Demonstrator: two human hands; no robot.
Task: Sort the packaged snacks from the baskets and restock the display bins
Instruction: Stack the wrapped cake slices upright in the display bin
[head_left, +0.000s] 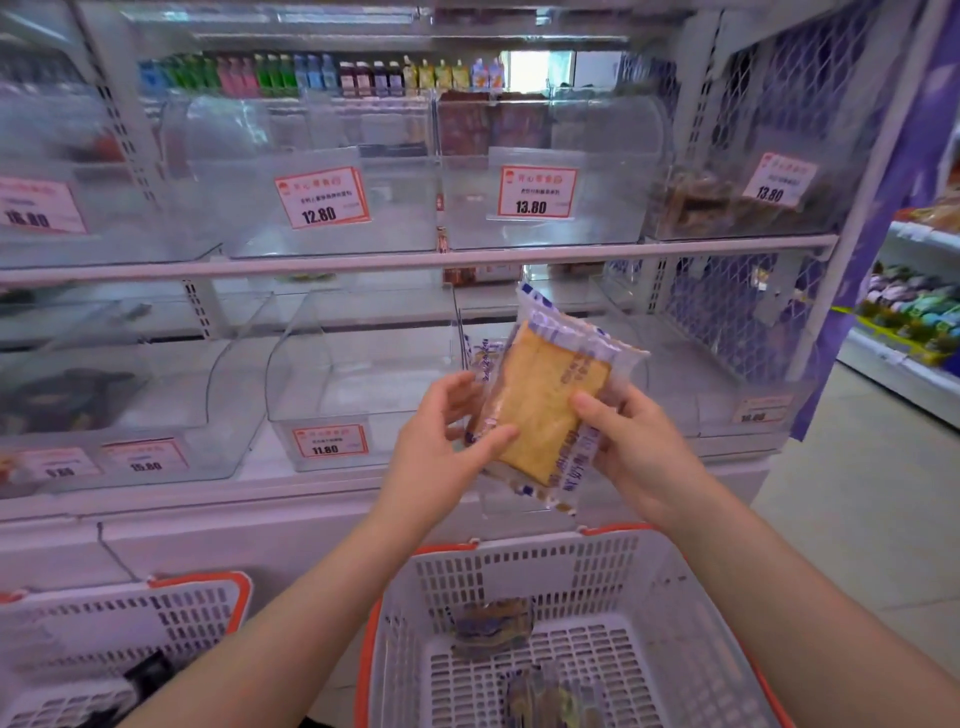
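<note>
While both hands are raised in front of the shelf, they hold one snack packet (540, 400) between them. The left hand (441, 441) grips the packet's left edge, thumb on the front and fingers (457, 395) curled behind. The right hand (639, 452) pinches the lower right edge, thumb on the front. The packet is tilted, its top corner leaning to the right, and it shows a yellow cake inside a clear wrapper with blue print.

Just behind the fingers stands a clear bin (363, 395) with a price tag (330, 441) reading 11.80; nothing can be seen inside it. Above the fingers, past the shelf rail (415, 260), two more clear bins carry tags 12.80 (322, 197) and 13.80 (537, 191). To the upper right of the fingers a bin (727, 202) holds brown packets.

Below the fingers, a white basket (519, 566) with an orange rim has open room in the middle; two packets (493, 626) lie on its bottom. Lower left of the fingers is a second basket (171, 608), with something dark inside that I cannot make out.
</note>
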